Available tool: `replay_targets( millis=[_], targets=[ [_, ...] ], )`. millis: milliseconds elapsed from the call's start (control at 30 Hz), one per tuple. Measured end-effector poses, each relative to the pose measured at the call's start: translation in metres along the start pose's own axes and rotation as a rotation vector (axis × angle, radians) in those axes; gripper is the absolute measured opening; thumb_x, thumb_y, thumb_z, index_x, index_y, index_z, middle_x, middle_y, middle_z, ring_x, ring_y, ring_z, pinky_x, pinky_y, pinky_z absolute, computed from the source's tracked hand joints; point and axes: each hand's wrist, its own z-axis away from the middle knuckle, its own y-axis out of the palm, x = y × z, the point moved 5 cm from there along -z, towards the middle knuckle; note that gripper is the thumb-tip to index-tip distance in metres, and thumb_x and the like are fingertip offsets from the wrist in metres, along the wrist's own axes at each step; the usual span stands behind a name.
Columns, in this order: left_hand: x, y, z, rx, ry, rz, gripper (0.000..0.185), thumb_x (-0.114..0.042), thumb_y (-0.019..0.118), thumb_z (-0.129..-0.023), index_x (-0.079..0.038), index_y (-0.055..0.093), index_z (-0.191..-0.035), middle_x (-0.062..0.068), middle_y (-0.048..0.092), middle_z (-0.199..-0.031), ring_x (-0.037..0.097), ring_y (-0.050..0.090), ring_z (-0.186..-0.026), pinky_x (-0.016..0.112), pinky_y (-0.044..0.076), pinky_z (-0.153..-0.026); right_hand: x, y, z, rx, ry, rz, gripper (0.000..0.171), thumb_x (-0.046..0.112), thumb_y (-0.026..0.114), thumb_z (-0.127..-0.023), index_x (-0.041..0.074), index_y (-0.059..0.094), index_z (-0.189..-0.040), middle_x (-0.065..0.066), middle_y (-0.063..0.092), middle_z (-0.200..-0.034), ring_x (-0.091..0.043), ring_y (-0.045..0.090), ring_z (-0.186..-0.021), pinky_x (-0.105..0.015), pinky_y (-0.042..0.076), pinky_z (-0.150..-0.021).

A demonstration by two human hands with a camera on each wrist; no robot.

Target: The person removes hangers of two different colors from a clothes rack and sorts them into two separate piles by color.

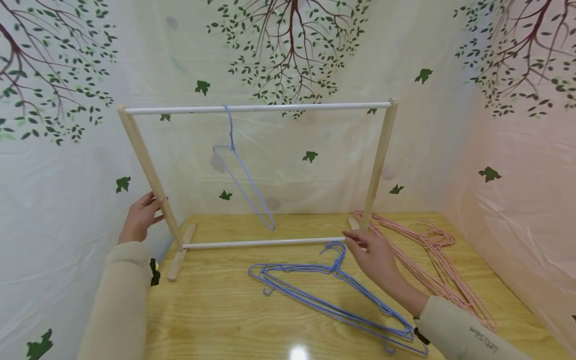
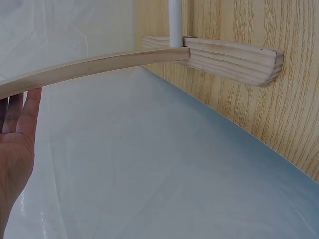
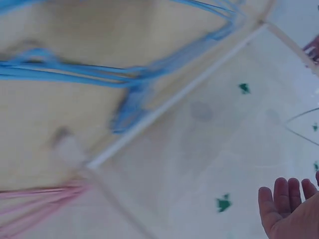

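Note:
A small clothes rack has wooden uprights, a white top bar (image 1: pixel 288 107) and a white lower bar (image 1: pixel 265 243). My left hand (image 1: pixel 140 215) is at the left upright (image 1: pixel 146 162); in the left wrist view its fingertips (image 2: pixel 34 94) touch the wood. One blue hanger (image 1: pixel 249 182) hangs from the top bar, left of its middle. My right hand (image 1: pixel 373 255) overlaps the right end of the lower bar in the head view. In the right wrist view its fingers (image 3: pixel 281 194) are extended with nothing between them. Several blue hangers (image 1: pixel 315 300) lie stacked before the rack.
Several pink hangers (image 1: pixel 443 275) lie on the wooden table (image 1: pixel 202 310) at the right. The rack's left foot (image 1: pixel 177 262) is near the table's left edge. Plastic sheeting (image 1: pixel 508 215) with tree and leaf prints surrounds the table on three sides.

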Motion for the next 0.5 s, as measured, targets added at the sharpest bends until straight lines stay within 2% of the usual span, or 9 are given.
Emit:
replay_targets(
  millis=[100,200,333,500],
  targets=[
    [0.0,-0.001,0.005,-0.008,-0.005,0.002,0.062,-0.035,0.044,-0.106,-0.013,0.02,-0.159,0.008,0.046,-0.139,0.026,0.042,-0.131,0.052,0.038,-0.11,0.031,0.016,-0.022,0.026,-0.046,-0.046,0.026,0.017,0.066,-0.097,0.004,0.071,-0.119,-0.008,0.071,-0.107,-0.025,0.067,-0.097,-0.039,0.059,-0.081],
    [0.0,-0.002,0.009,-0.015,-0.002,0.001,0.062,-0.034,0.044,-0.106,-0.012,0.019,-0.159,0.01,0.046,-0.139,0.027,0.042,-0.13,0.052,0.038,-0.109,0.058,0.033,-0.045,0.053,-0.055,-0.083,0.033,0.026,0.065,-0.098,0.004,0.069,-0.122,-0.009,0.07,-0.11,-0.023,0.067,-0.099,-0.039,0.058,-0.084],
    [-0.002,-0.003,0.017,-0.019,0.011,-0.014,0.062,-0.034,0.044,-0.106,-0.011,0.019,-0.158,0.005,0.049,-0.134,0.024,0.044,-0.128,0.052,0.039,-0.109,0.087,0.058,-0.07,0.084,0.013,-0.108,0.046,0.04,0.067,-0.095,0.006,0.067,-0.126,-0.007,0.07,-0.114,-0.02,0.067,-0.099,-0.036,0.057,-0.083],
    [-0.004,-0.003,0.024,-0.024,0.016,-0.018,0.063,-0.035,0.046,-0.106,-0.01,0.023,-0.158,-0.005,0.052,-0.124,0.016,0.048,-0.119,0.049,0.042,-0.108,0.111,0.08,-0.084,0.097,0.072,-0.061,0.058,0.05,0.07,-0.089,0.011,0.065,-0.132,-0.003,0.069,-0.117,-0.02,0.066,-0.103,-0.038,0.056,-0.082]
  ],
)
